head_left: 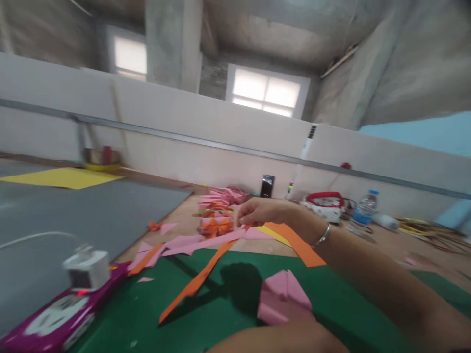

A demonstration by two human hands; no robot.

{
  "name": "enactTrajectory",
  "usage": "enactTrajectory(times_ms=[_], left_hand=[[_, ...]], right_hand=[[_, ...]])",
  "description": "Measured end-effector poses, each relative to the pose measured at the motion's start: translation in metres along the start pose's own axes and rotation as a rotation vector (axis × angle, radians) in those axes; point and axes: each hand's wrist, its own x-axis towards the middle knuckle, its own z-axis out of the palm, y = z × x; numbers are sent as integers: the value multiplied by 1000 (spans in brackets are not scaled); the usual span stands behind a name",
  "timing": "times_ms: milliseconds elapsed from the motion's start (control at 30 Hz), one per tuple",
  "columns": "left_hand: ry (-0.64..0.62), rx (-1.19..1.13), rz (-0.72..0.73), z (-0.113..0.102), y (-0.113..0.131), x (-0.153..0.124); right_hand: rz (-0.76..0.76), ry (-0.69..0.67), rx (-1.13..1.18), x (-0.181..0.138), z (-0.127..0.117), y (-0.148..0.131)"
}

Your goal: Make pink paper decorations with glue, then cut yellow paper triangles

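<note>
My right hand (255, 213), with a bangle at the wrist, is closed in a pinch above the back of the green mat (235, 289). From its fingertips an orange paper strip (198, 280) slants down toward the front left. A pink paper strip (206, 241) runs leftward from the same fingers. Only part of my left arm or hand (275, 338) shows along the bottom edge, its fingers hidden. Just above it stands a folded pink paper piece (283, 296); whether the left hand touches it I cannot tell.
Folded pink and orange paper pieces (217, 225) sit in a row at the back. A purple power strip (62, 314) with a white charger (88, 269) lies front left. Behind are a phone (267, 186), a pouch (326, 206), a water bottle (364, 211) and yellow sheet (62, 177).
</note>
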Motion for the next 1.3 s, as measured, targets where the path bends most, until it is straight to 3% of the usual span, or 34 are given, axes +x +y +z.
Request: enactTrajectory(times_ms=[100, 200, 433, 600, 767, 833, 933, 1033, 1133, 1200, 1300], left_hand=[[81, 23, -20, 10, -1, -1], [224, 44, -46, 13, -3, -17], [797, 163, -241, -25, -2, -26], [968, 260, -333, -39, -10, -25], [853, 414, -286, -37, -18, -28], [811, 404, -296, -37, -20, -29], [687, 494, -330, -38, -27, -29], [609, 659, -291, -39, -39, -27], [559, 730, -201, -39, -47, -21], [525, 777, -150, -38, -49, -13], [459, 849, -123, -35, -49, -1]], right_hand=[[54, 168, 88, -46, -22, 29], [101, 358, 180, -106, -27, 62], [194, 661, 354, -232, 12, 126], [203, 754, 406, -271, 41, 137], [161, 780, 383, -272, 52, 121], [164, 812, 207, -273, 50, 118], [308, 1114, -310, -290, 40, 122], [486, 1496, -505, -325, 28, 127], [587, 1768, -458, -363, 29, 124], [546, 1976, -237, -384, 38, 120], [353, 2015, 76, -403, 56, 124]])
